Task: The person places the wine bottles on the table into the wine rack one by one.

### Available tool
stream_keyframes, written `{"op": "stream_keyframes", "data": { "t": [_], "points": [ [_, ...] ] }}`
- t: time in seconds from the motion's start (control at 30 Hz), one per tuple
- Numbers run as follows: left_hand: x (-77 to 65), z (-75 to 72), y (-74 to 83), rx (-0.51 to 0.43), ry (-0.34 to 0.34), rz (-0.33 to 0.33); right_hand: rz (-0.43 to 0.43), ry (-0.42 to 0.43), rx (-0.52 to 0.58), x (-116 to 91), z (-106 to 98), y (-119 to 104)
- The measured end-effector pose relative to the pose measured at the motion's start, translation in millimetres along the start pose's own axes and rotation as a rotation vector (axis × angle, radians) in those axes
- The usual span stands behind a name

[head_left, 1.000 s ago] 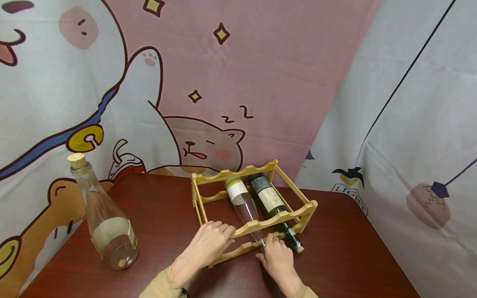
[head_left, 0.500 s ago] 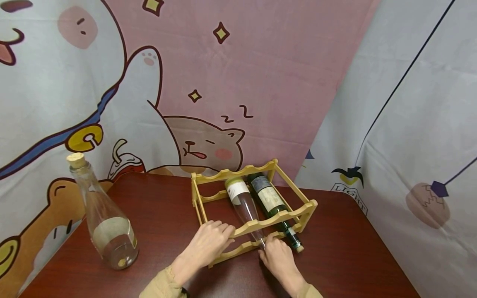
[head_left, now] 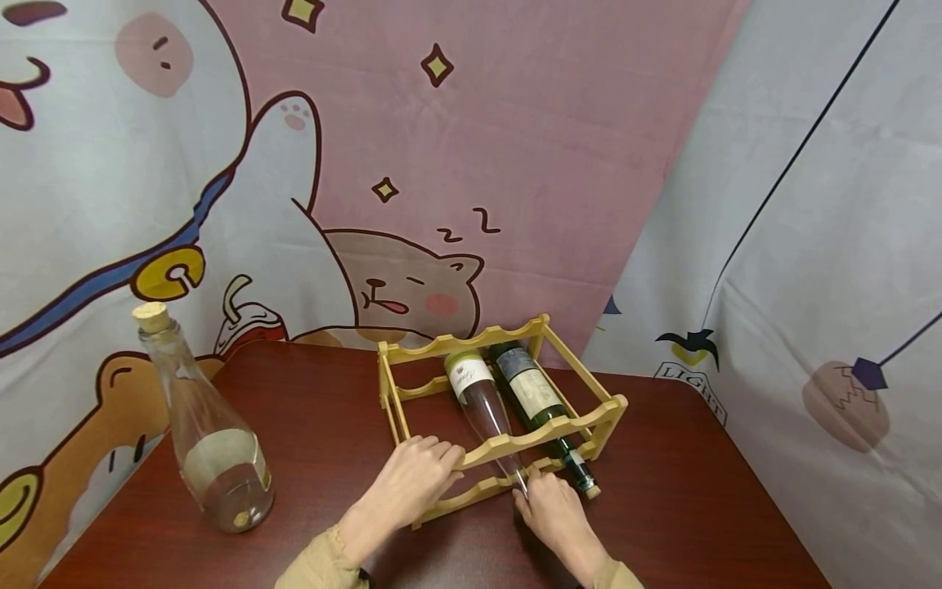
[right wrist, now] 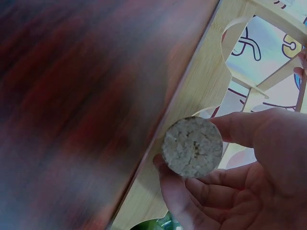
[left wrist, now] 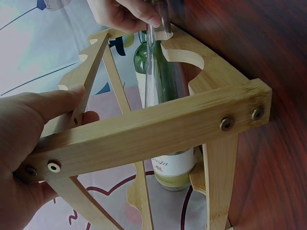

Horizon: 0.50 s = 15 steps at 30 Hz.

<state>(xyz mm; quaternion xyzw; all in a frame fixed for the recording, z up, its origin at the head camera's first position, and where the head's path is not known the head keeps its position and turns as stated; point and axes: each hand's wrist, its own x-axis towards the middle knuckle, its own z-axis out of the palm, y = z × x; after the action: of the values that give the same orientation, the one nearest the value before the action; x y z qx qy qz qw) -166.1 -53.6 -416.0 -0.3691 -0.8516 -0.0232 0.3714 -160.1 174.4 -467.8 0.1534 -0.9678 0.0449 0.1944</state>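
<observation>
A wooden wine rack (head_left: pixel 589 421) stands on the table with two bottles lying in its lower level. My left hand (head_left: pixel 418 481) grips the upper front left corner of the rack; in the left wrist view its thumb lies over the scalloped rail (left wrist: pixel 96 52). The neck of a clear glass bottle (head_left: pixel 487 413) is held by the fingers and thumb of my right hand (head_left: pixel 553 511). That bottle's cork (right wrist: pixel 192 146) faces the right wrist camera. Its white label (left wrist: pixel 175 164) shows writing. Beside it lies a green wine bottle (head_left: pixel 536 394), corked neck pointing toward me.
A large clear bottle (head_left: pixel 221 466) with a cork stopper stands upright at the left of the dark red wooden table (head_left: pixel 677 491). Behind the table hangs a cartoon-printed cloth (head_left: pixel 559 164), with more cloth along the right side.
The clear bottle has turned about its own length, bringing the label's writing into view. My right hand has rolled and shifted slightly right with it. The left hand and rack have stayed put.
</observation>
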Motion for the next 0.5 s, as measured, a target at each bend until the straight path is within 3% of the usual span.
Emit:
{"op": "stream_keyframes", "data": {
  "t": [0.3, 0.5],
  "points": [
    [-0.2, 0.3, 0.2, 0.0, 0.002, -0.004, 0.014, -0.014, 0.049, 0.2, 1.2, 3.7],
    [-0.3, 0.3, 0.1, -0.002, -0.002, -0.006, 0.058, -0.111, 0.112, 1.8, 0.7, 5.8]
  ]
}}
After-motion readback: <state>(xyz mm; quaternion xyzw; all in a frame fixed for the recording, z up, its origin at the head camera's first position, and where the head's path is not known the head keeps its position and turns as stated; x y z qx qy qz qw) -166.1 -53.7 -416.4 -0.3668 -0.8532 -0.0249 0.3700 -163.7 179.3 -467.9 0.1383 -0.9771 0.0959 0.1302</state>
